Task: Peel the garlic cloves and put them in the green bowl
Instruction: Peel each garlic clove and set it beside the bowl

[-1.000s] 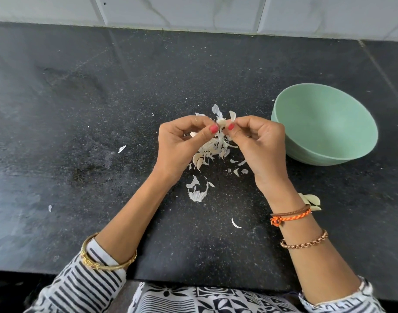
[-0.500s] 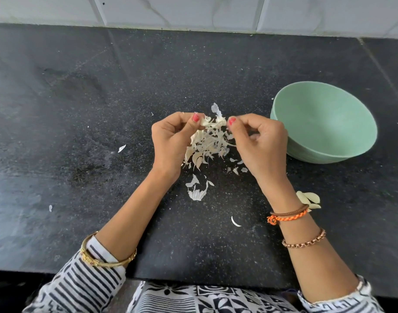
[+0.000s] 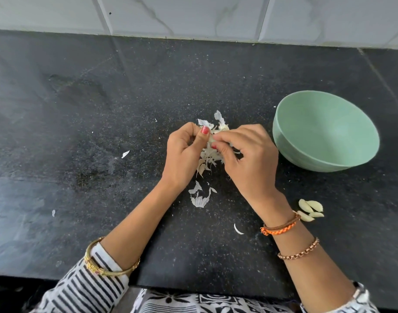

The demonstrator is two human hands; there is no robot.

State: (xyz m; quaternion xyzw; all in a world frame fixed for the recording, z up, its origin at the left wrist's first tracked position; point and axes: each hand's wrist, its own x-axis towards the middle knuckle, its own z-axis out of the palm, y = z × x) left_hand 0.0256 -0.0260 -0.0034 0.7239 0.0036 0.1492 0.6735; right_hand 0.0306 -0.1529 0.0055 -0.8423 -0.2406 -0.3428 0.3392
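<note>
Pale garlic clove [image 3: 210, 139] sits pinched between both hands' fingers [image 3: 223, 137], green bowl [image 3: 324, 132] just right, nearer my right hand [image 3: 250, 161].

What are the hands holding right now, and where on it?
A garlic clove, pinched between both hands: left hand by thumb and fingers on its left side, right hand fingertips on its right side.

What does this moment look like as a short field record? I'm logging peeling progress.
left hand: pinches clove
right hand: pinches same clove
bowl: green, right of the hands, no cloves visible inside
peeled cloves: small cluster on counter, beside right wrist
skins: scattered under and near the hands
stage: peeling, nothing bowled yet
</note>
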